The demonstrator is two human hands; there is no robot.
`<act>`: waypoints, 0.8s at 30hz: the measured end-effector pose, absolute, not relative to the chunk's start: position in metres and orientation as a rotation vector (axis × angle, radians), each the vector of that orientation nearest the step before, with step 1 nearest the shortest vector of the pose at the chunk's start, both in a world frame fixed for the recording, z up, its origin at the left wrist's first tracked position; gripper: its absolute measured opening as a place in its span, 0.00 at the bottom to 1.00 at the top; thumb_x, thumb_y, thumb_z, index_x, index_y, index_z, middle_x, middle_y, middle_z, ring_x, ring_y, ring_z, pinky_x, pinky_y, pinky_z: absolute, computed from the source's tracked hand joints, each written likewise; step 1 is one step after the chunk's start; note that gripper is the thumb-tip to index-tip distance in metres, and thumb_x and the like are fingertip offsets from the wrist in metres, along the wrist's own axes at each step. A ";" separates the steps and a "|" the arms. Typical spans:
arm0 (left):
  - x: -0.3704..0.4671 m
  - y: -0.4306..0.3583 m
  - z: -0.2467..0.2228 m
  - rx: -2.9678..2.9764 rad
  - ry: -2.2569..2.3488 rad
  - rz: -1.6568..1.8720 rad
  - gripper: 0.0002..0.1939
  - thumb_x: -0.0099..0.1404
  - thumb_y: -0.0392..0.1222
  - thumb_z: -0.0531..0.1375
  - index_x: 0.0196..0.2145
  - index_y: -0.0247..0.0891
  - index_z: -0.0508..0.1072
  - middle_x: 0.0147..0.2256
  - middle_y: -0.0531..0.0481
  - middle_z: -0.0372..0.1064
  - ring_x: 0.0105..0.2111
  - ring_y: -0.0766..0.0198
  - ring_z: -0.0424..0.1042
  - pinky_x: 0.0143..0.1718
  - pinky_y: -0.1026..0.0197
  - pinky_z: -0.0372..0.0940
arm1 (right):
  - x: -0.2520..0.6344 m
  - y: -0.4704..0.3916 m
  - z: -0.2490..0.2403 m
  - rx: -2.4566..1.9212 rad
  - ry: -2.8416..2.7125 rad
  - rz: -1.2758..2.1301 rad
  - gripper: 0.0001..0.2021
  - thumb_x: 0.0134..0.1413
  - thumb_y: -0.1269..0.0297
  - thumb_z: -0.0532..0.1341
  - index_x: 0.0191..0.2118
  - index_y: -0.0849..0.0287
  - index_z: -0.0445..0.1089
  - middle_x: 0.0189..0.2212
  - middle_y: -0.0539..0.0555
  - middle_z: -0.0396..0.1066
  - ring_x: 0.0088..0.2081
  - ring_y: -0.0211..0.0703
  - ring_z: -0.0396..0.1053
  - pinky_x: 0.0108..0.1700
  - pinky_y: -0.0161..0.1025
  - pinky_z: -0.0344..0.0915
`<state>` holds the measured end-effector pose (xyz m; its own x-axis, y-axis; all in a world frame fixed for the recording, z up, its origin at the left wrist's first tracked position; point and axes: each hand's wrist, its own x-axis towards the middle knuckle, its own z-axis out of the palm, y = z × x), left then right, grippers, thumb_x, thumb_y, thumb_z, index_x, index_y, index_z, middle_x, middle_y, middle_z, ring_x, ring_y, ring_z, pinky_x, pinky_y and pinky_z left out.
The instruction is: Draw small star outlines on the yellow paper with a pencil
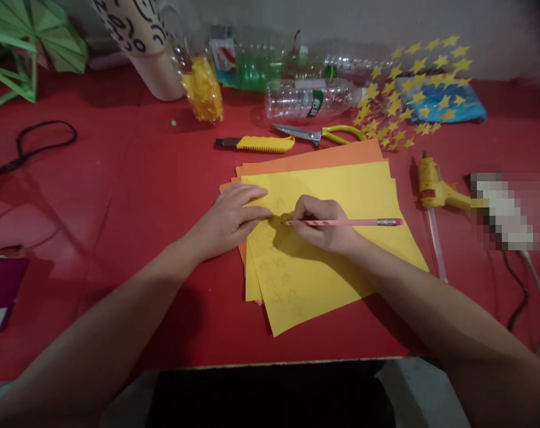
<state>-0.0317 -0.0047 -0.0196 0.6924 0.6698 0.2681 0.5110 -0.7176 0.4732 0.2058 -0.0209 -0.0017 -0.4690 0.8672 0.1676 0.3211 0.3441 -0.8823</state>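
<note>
Resting palm down on the left part of the yellow sheet (341, 273), the left hand (234, 217) has its fingers extended and grips nothing. The right hand (321, 220), apart from it, is closed on a pink pencil (359, 222), the point directed at the sheet near the left fingertips. The sheet lies under both hands, one corner reaching toward the near table edge.

The supporting surface is a red table (131, 315). Beyond the paper lie a yellow utility knife (265, 143) and yellow-handled scissors (314, 135); a yellow glue gun (434, 189) lies to the right. Plastic bottles (291, 100) lie toward the grey wall (363, 21), with a cluster of yellow stars (392, 110) to their right.

The sheet tops a stack of yellow and orange paper (354, 156), edges out of line. Small star outlines mark its left part; they appear to be pencilled, though faintness and shadow prevent a reliable count. The pencil carries darker spots, a silver ferrule and a pink eraser.
</note>
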 end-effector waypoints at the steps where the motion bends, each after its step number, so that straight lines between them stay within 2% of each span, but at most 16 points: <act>1: -0.032 -0.005 -0.020 2.552 0.917 0.614 0.16 0.73 0.40 0.49 0.47 0.41 0.76 0.56 0.40 0.65 0.58 0.50 0.62 0.58 0.44 0.59 | 0.206 -0.020 -0.002 -1.036 -1.936 1.107 0.09 0.48 0.73 0.58 0.24 0.55 0.57 0.17 0.42 0.56 0.19 0.30 0.51 0.22 0.33 0.48; 8: -0.027 -0.011 -0.016 2.664 0.922 0.542 0.17 0.73 0.39 0.48 0.47 0.38 0.75 0.57 0.37 0.65 0.59 0.47 0.62 0.59 0.39 0.57 | 0.207 -0.011 0.000 -1.268 -1.465 1.275 0.07 0.44 0.72 0.60 0.24 0.55 0.61 0.16 0.45 0.66 0.17 0.33 0.59 0.20 0.33 0.52; 11: -0.023 -0.016 -0.011 2.685 0.904 0.430 0.17 0.72 0.44 0.52 0.53 0.37 0.71 0.58 0.36 0.63 0.60 0.47 0.61 0.62 0.37 0.52 | 0.205 -0.009 0.000 -1.270 -1.412 1.288 0.07 0.44 0.72 0.60 0.24 0.55 0.62 0.15 0.45 0.66 0.17 0.33 0.59 0.19 0.33 0.53; 15: -0.021 -0.019 -0.007 2.626 0.928 0.316 0.29 0.68 0.52 0.58 0.61 0.33 0.63 0.61 0.34 0.61 0.63 0.46 0.58 0.66 0.37 0.46 | 0.199 -0.008 -0.001 -1.254 -1.419 1.245 0.07 0.45 0.72 0.60 0.23 0.55 0.61 0.15 0.44 0.66 0.16 0.32 0.58 0.20 0.33 0.53; 19: -0.024 -0.016 -0.006 2.572 0.966 0.272 0.33 0.68 0.56 0.57 0.63 0.34 0.61 0.65 0.36 0.56 0.66 0.45 0.51 0.67 0.36 0.41 | 0.192 -0.002 -0.004 -1.259 -1.397 1.211 0.08 0.46 0.71 0.61 0.24 0.55 0.60 0.15 0.44 0.65 0.16 0.32 0.58 0.20 0.32 0.53; 24: -0.027 -0.013 -0.004 2.560 0.984 0.156 0.40 0.65 0.62 0.58 0.66 0.34 0.56 0.69 0.36 0.44 0.70 0.45 0.41 0.69 0.38 0.36 | 0.187 0.011 -0.009 -1.268 -1.345 1.210 0.10 0.48 0.67 0.63 0.23 0.55 0.60 0.14 0.43 0.65 0.15 0.31 0.57 0.18 0.31 0.51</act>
